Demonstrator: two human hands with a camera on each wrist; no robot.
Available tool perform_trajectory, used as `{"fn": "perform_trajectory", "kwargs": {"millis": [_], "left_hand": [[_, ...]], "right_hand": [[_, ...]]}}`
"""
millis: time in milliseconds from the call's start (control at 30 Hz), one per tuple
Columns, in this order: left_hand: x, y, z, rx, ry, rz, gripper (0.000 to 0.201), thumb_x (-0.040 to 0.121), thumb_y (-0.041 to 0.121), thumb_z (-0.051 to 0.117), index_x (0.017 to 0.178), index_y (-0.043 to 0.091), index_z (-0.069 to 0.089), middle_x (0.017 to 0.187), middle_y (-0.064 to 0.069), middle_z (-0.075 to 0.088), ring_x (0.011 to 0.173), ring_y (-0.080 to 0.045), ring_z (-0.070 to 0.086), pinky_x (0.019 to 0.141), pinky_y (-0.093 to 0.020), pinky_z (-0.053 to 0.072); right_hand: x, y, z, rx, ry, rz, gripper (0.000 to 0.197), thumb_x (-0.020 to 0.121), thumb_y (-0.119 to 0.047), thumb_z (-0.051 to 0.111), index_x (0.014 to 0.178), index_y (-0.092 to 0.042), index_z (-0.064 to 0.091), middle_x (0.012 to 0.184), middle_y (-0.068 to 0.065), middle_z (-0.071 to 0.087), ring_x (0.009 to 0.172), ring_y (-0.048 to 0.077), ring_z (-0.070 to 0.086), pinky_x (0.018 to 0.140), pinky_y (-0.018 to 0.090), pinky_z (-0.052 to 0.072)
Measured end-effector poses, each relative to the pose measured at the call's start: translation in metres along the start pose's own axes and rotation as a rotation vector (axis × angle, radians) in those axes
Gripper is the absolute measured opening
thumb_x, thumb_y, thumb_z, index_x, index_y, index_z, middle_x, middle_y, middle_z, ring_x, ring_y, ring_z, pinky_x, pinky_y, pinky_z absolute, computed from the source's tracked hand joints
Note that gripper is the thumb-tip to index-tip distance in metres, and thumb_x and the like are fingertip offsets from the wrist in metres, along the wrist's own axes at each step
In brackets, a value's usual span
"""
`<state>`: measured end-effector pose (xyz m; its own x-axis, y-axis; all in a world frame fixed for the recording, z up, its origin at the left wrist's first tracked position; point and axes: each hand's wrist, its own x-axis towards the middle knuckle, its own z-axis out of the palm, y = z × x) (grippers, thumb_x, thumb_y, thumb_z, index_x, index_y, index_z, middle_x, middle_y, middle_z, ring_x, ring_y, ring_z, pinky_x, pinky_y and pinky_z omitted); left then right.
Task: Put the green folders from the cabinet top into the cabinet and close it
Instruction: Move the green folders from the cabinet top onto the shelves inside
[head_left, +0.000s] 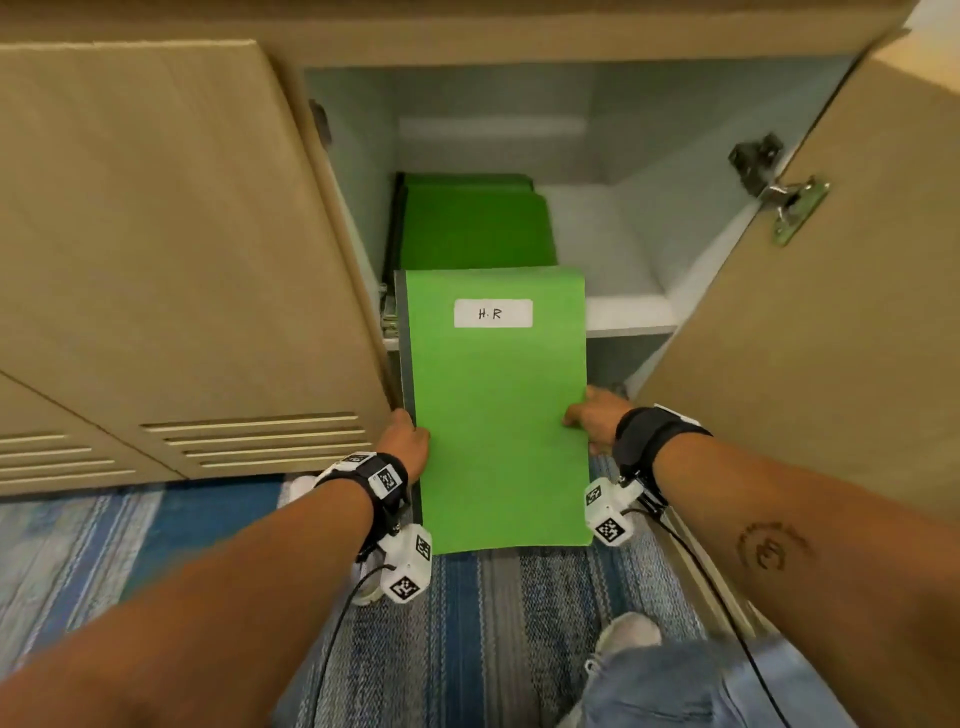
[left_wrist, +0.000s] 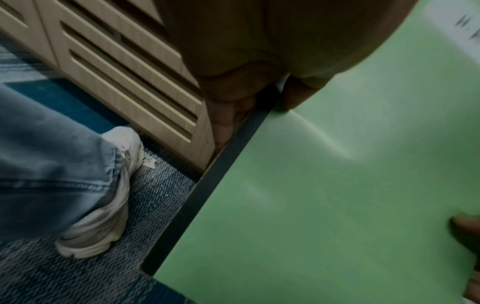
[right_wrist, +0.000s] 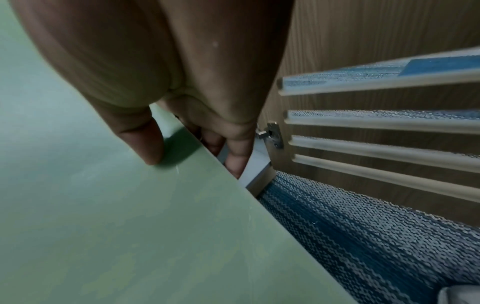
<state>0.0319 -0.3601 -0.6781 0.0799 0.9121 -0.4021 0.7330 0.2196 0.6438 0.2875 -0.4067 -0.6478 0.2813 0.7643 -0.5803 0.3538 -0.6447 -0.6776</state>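
A green folder (head_left: 498, 415) with a white label reading "H.R" and a dark spine on its left is held flat in front of the open cabinet (head_left: 634, 322). Its far end reaches over the shelf edge. My left hand (head_left: 408, 434) grips the spine side, thumb on top (left_wrist: 293, 96) and fingers beneath. My right hand (head_left: 589, 418) pinches the right edge, thumb (right_wrist: 145, 142) on the cover and fingers under. More green folders (head_left: 472, 228) lie stacked at the shelf's left back.
The right door (head_left: 810, 322) stands open beside my right arm, its hinge (head_left: 779, 192) showing. A shut louvred door (head_left: 171, 260) is at left. The right half of the shelf (head_left: 613, 260) is bare. My shoes (left_wrist: 109, 195) and jeans are on blue striped carpet (head_left: 493, 623).
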Motion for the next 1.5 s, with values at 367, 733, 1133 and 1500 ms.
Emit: {"fn": "perform_trajectory", "kwargs": {"millis": [367, 733, 1133, 1500], "left_hand": [[0.054, -0.071, 0.088, 0.101, -0.227, -0.204, 0.025, 0.093, 0.021, 0.04, 0.113, 0.006, 0.042, 0.108, -0.018, 0.058, 0.098, -0.034, 0.059, 0.082, -0.037, 0.048], [0.141, -0.018, 0.077, -0.067, -0.006, -0.149, 0.046, 0.1, 0.021, 0.04, 0.144, 0.012, 0.031, 0.143, -0.014, 0.036, 0.126, -0.035, 0.044, 0.108, -0.047, 0.037], [0.151, -0.046, 0.097, 0.603, -0.064, 0.295, 0.084, 0.086, 0.053, 0.054, 0.151, 0.018, 0.014, 0.158, -0.007, 0.014, 0.147, -0.028, 0.008, 0.121, -0.045, 0.004], [0.188, -0.07, 0.122, 0.892, -0.361, 0.268, 0.107, 0.073, -0.006, 0.057, 0.152, 0.022, -0.01, 0.16, -0.007, -0.014, 0.147, -0.032, -0.011, 0.12, -0.046, 0.0]], "right_hand": [[0.091, 0.097, 0.054, -0.055, -0.072, 0.191, 0.022, 0.089, -0.007, 0.054, 0.109, -0.007, 0.061, 0.105, 0.012, 0.064, 0.089, 0.029, 0.061, 0.071, 0.032, 0.054], [0.162, 0.086, 0.068, 0.295, 0.193, 0.084, 0.038, 0.082, 0.019, 0.04, 0.105, -0.009, 0.054, 0.098, 0.019, 0.06, 0.083, 0.03, 0.06, 0.078, 0.042, 0.054], [0.265, 0.057, 0.063, 0.197, 0.246, -0.036, 0.049, 0.087, 0.009, 0.043, 0.129, -0.011, 0.059, 0.118, 0.009, 0.064, 0.111, 0.026, 0.06, 0.102, 0.039, 0.047], [0.282, 0.053, 0.092, -0.355, 0.17, -0.016, 0.049, 0.088, -0.02, 0.057, 0.136, -0.015, 0.047, 0.132, 0.016, 0.056, 0.118, 0.039, 0.054, 0.104, 0.041, 0.043]]}}
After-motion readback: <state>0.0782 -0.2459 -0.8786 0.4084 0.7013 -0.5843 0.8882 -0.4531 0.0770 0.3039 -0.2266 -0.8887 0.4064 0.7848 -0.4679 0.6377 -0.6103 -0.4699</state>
